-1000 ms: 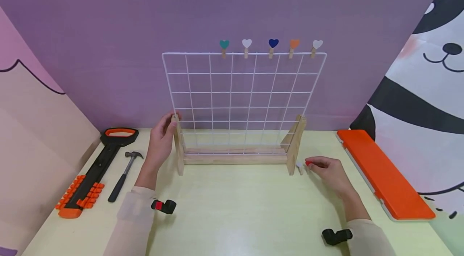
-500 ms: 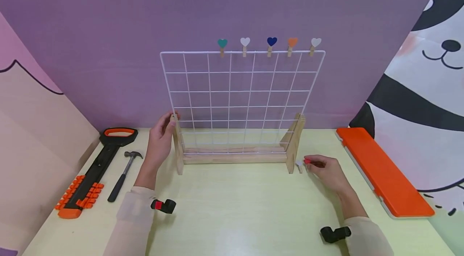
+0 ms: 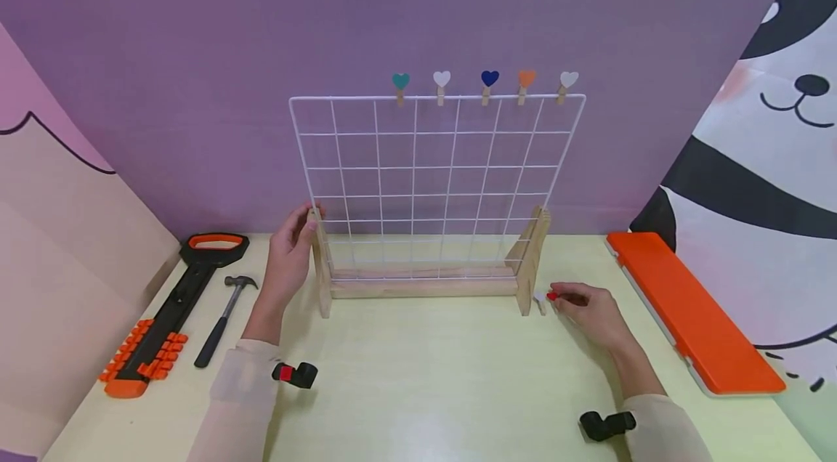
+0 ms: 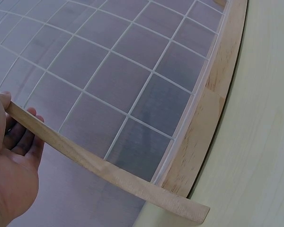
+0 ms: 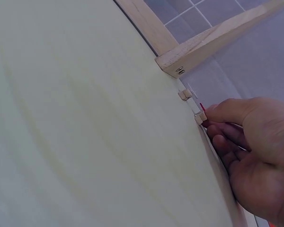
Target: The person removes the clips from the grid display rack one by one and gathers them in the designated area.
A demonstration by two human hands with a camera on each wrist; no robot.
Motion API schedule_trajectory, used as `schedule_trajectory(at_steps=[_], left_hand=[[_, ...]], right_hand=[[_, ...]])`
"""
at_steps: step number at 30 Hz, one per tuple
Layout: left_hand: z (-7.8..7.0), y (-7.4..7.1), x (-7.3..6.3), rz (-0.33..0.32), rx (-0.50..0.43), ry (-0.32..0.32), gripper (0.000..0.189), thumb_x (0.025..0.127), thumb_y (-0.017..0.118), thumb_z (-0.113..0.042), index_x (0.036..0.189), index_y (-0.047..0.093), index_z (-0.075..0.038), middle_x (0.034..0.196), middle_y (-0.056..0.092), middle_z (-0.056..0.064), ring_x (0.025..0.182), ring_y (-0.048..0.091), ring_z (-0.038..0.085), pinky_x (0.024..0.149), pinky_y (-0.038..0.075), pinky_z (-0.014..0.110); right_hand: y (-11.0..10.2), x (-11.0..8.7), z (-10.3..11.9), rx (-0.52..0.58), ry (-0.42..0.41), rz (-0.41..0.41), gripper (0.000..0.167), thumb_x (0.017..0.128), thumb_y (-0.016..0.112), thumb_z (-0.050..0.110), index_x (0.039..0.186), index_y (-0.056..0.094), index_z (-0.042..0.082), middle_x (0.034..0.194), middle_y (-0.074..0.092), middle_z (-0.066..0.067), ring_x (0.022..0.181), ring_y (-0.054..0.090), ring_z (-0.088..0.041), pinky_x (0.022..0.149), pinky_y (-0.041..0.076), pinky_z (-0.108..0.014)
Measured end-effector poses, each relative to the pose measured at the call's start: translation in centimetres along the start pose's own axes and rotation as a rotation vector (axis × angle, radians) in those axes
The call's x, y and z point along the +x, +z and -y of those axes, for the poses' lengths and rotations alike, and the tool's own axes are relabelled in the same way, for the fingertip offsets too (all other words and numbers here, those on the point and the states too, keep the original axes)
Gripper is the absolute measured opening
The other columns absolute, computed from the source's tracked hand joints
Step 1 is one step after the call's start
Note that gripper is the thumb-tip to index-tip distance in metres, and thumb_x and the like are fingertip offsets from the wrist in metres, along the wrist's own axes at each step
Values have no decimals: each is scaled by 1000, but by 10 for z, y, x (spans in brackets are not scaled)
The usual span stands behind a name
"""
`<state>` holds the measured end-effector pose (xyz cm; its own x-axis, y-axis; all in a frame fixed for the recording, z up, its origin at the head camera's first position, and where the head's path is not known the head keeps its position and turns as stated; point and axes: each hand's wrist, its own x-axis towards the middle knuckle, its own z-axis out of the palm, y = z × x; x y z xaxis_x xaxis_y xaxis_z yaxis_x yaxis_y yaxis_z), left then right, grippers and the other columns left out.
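A white wire grid (image 3: pixel 431 168) stands in a wooden base (image 3: pixel 425 289) at the back of the table. My left hand (image 3: pixel 290 251) grips the top of the base's left upright (image 4: pixel 85 156), thumb in front and fingers behind. Beyond the right upright (image 3: pixel 534 258), my right hand (image 3: pixel 595 313) pinches a small wooden clothespin (image 5: pixel 201 117) with a red heart (image 3: pixel 552 296), low at the tabletop. Next to it lies another clothespin with a white heart (image 3: pixel 539 298). Along the grid's top wire sit several heart clothespins, among them a teal one (image 3: pixel 401 81) and a dark blue one (image 3: pixel 490 78).
On the left lie a black and orange saw-like tool (image 3: pixel 173 309) and a claw hammer (image 3: pixel 224 320). A long orange case (image 3: pixel 696 313) lies at the right. A purple backdrop (image 3: pixel 431 19) rises behind the table (image 3: pixel 418 375).
Both hands keep their places, the left on the upright and the right at the red-heart clothespin. The red heart tilts slightly; the whole view shifts a little.
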<state>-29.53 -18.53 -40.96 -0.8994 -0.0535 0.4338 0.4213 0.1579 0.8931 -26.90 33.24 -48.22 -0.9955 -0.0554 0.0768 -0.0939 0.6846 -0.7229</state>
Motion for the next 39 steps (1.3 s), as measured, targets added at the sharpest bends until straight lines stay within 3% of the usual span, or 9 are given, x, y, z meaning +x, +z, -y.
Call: schedule_trajectory(at_steps=[7, 14, 16, 19, 23, 27, 33, 39], left_hand=[[0, -1, -1, -2, -2, -19, 43, 110, 49, -23, 148, 51, -3, 143, 58, 23, 132, 54, 12, 104, 42, 9], [2, 2, 0, 7, -5, -10, 43, 110, 50, -24, 147, 51, -1, 143, 59, 22, 130, 55, 14, 104, 43, 9], [2, 2, -1, 8, -10, -5, 44, 110, 50, -23, 147, 50, 0, 143, 58, 24, 131, 55, 16, 104, 43, 9], [1, 2, -1, 4, -14, 2, 44, 110, 50, -22, 148, 50, 1, 143, 58, 26, 132, 55, 18, 104, 42, 9], [-1, 2, 0, -4, -12, 2, 43, 110, 50, -21, 147, 51, 1, 142, 58, 27, 132, 55, 19, 104, 43, 9], [-1, 1, 1, 0, -3, -8, 43, 110, 50, -22, 147, 51, 1, 143, 57, 26, 133, 55, 19, 106, 42, 10], [-1, -1, 0, -1, 14, -16, 44, 110, 50, -25, 147, 51, -2, 143, 59, 23, 133, 55, 17, 105, 42, 11], [-1, 1, 1, 1, -9, 6, 42, 110, 49, -22, 147, 51, 0, 141, 59, 25, 131, 55, 17, 103, 42, 9]], right_hand=[[-4, -3, 1, 26, 41, 27, 39, 105, 61, 19, 141, 62, 4, 135, 66, -22, 121, 61, -35, 84, 45, -3], [-19, -7, 7, 114, 75, 11, 47, 107, 56, 34, 144, 59, 4, 141, 63, -21, 102, 58, 6, 85, 48, -6], [-23, -7, 14, 150, 55, 2, 48, 107, 56, 35, 144, 59, 3, 140, 64, -18, 101, 60, 8, 86, 48, -6], [-30, -6, 31, 179, 3, -18, 49, 106, 57, 37, 142, 60, 3, 129, 70, 2, 103, 61, 10, 87, 48, -5], [-40, -5, 59, 213, -76, -29, 47, 106, 59, 36, 140, 61, 4, 115, 66, 27, 104, 63, 11, 88, 49, -5], [-50, -4, 92, 248, -153, -35, 44, 105, 61, 30, 139, 62, 2, 114, 68, 25, 105, 65, 9, 90, 50, -6], [-66, -4, 139, 294, -259, -68, 37, 104, 63, 18, 135, 64, -1, 118, 75, 11, 108, 68, 2, 93, 51, -8], [-85, -7, 174, 253, -271, -113, 33, 103, 64, 21, 133, 67, 6, 119, 74, 11, 112, 67, 0, 95, 49, -8]])
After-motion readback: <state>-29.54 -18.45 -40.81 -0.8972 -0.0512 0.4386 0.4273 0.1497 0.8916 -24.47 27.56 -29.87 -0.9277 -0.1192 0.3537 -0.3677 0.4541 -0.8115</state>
